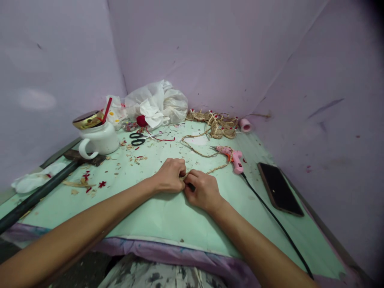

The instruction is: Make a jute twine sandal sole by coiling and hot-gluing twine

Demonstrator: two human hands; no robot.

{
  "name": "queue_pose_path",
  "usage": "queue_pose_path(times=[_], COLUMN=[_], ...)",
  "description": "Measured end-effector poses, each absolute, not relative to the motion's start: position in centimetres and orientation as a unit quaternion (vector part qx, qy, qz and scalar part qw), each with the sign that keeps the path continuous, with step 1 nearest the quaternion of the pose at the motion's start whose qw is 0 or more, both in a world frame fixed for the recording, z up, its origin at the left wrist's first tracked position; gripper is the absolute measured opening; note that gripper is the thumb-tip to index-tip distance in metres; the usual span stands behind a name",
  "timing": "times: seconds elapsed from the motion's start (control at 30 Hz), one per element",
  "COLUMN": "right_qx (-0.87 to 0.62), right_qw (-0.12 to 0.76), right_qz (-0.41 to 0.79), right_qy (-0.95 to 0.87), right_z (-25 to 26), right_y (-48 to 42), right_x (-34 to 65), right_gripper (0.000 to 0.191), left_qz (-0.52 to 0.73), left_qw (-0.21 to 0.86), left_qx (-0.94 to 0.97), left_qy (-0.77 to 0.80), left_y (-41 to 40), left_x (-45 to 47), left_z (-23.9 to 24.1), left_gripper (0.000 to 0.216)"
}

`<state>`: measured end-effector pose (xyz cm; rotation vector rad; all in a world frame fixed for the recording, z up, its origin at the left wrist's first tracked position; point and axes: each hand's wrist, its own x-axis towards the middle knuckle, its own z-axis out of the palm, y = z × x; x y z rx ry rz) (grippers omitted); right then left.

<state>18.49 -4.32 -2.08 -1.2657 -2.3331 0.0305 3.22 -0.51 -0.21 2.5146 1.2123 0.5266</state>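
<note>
My left hand (170, 175) and my right hand (202, 190) rest knuckle to knuckle on the pale green sheet (168, 216), both with fingers curled shut. They pinch one end of a jute cord (196, 150) that runs away across the sheet towards a heap of woven jute pieces (216, 122). A small dark object shows under my right fingers; I cannot make out what it is.
A pink glue gun (234, 157) with a black cable (276, 224) lies right of the hands, a dark phone (279, 188) beyond it. Black scissors (138, 138), a white jug (97, 138), a plastic bag (157, 103), a pink spool (245, 125) and a dark rod (39, 194) stand around.
</note>
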Motion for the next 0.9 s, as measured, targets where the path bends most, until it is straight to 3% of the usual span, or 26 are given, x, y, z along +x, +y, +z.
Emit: queue_pose_path(times=[0.57,0.9], right_qx=[-0.458,-0.444], right_qw=[0.276,0.344], right_qz=[0.077,0.300], right_qy=[-0.841,-0.771], right_z=[-2.0,-1.6], right_y=[-4.3,-2.9], right_x=[18.6,20.9], right_gripper=[0.011,0.017], left_qz=[0.161,0.093], left_qw=[0.143,0.187], left_qx=[0.875,0.868], left_qy=[0.434,0.450], left_y=[-0.6,-1.1], left_x=[3.1,1.9], left_z=[0.0,2.2], left_gripper=[0.002,0.034])
